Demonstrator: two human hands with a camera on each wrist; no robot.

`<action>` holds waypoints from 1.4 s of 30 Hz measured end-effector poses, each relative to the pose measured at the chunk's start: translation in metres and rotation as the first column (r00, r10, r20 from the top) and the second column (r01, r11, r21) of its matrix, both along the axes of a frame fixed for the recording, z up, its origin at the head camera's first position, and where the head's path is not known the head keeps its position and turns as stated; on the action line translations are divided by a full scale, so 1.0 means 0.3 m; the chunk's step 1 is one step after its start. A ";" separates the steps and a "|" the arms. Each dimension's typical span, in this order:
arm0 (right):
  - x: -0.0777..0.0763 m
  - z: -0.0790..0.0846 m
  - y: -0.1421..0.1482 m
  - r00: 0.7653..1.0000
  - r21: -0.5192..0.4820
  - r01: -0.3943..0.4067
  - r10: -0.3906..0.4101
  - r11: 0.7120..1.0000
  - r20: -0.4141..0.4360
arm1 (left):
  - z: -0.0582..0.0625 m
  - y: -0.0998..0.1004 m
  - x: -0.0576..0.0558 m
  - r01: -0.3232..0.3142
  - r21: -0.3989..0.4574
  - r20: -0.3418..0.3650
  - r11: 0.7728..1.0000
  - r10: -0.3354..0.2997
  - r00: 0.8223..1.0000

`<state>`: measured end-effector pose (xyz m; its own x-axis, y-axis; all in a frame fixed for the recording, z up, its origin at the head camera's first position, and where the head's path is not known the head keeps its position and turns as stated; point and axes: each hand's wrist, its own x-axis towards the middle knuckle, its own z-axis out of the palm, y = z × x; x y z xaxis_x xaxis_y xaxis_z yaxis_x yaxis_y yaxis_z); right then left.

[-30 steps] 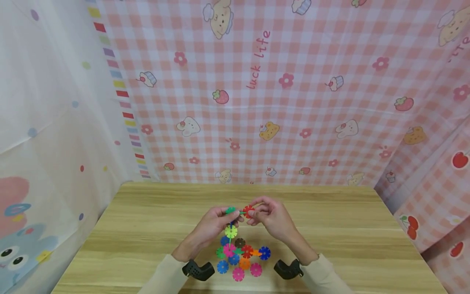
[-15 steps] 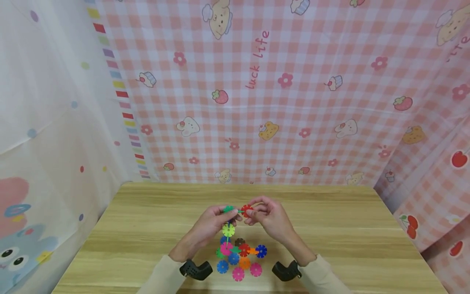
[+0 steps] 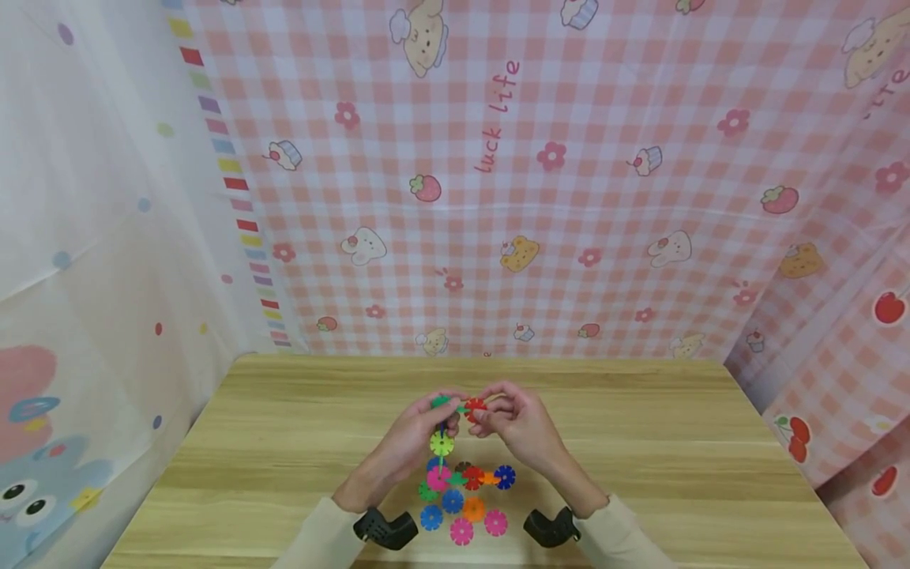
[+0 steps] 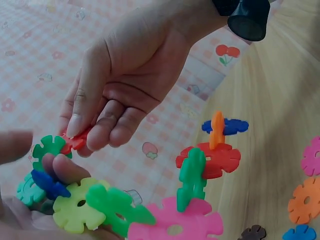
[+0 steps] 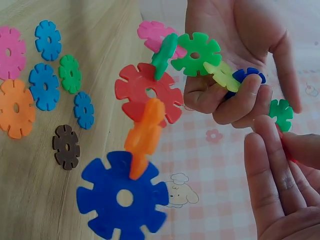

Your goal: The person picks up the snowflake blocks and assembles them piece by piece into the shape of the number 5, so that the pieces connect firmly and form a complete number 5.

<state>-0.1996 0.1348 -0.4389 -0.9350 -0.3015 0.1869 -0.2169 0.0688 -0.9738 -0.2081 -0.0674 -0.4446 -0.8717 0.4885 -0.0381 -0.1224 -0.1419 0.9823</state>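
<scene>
A chain of slotted plastic snowflake discs hangs above the table between the hands. My left hand (image 3: 408,438) grips its upper part, thumb over a green disc (image 3: 441,401). Below hang a dark blue disc (image 4: 49,184) and a yellow disc (image 3: 441,443), leading to a pink disc (image 3: 438,477). From there a lower run goes right through a red disc (image 5: 142,92) and an orange disc (image 5: 142,135) to a blue disc (image 5: 100,195). My right hand (image 3: 524,425) pinches another red disc (image 4: 74,142) at the upper end, touching a green disc (image 4: 49,150).
Loose discs lie on the wooden table (image 3: 284,442) under the chain: blue (image 3: 452,501), orange (image 3: 473,510), pink (image 3: 496,522), brown (image 5: 66,147) and green (image 5: 70,74) among them. A checked pink curtain (image 3: 604,213) stands behind the table.
Both hands have shifted slightly left, carrying the chain along. Its lower run has risen a little, and the green disc between the hands looks turned.
</scene>
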 end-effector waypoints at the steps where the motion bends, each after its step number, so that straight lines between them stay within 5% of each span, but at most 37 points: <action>1: 0.001 0.000 -0.001 1.000 0.002 -0.008 0.008 1.000 -0.005 | 0.000 0.001 0.000 -0.010 -0.006 -0.006 1.000 0.010 1.000; 14: 0.002 0.007 0.009 1.000 0.029 -0.008 0.009 1.000 -0.010 | -0.013 -0.012 -0.011 -0.069 -0.030 -0.054 0.997 0.067 0.996; 23: -0.009 -0.029 0.088 0.994 0.146 0.107 -0.105 0.983 -0.027 | -0.006 -0.049 -0.021 -0.159 -0.067 -0.011 0.985 0.159 0.987; 27: -0.004 -0.065 0.130 0.999 0.232 0.033 -0.035 0.972 0.006 | -0.006 -0.075 -0.034 -0.185 -0.059 0.002 0.981 0.186 0.983; 32: 0.034 -0.125 0.153 0.988 0.394 -0.154 0.154 0.906 0.031 | -0.002 -0.089 -0.044 -0.204 -0.057 0.008 0.977 0.205 0.979; 36: 0.068 -0.169 0.148 0.942 0.449 -0.332 0.317 0.829 0.110 | 0.001 -0.093 -0.046 -0.201 -0.056 0.012 0.978 0.202 0.979; 39: 0.085 -0.191 0.143 0.914 0.463 -0.406 0.359 0.788 0.190 | 0.004 -0.093 -0.047 -0.193 -0.052 0.015 0.980 0.194 0.981; 42: 0.093 -0.207 0.139 0.911 0.500 -0.412 0.362 0.762 0.198 | 0.007 -0.092 -0.047 -0.190 -0.047 0.018 0.981 0.191 0.981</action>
<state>-0.1718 0.1766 -0.5012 -0.7218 -0.6689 -0.1780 -0.2553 0.4964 -0.8297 -0.2223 -0.0950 -0.4426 -0.9475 0.3105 -0.0765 -0.1191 -0.1207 0.9855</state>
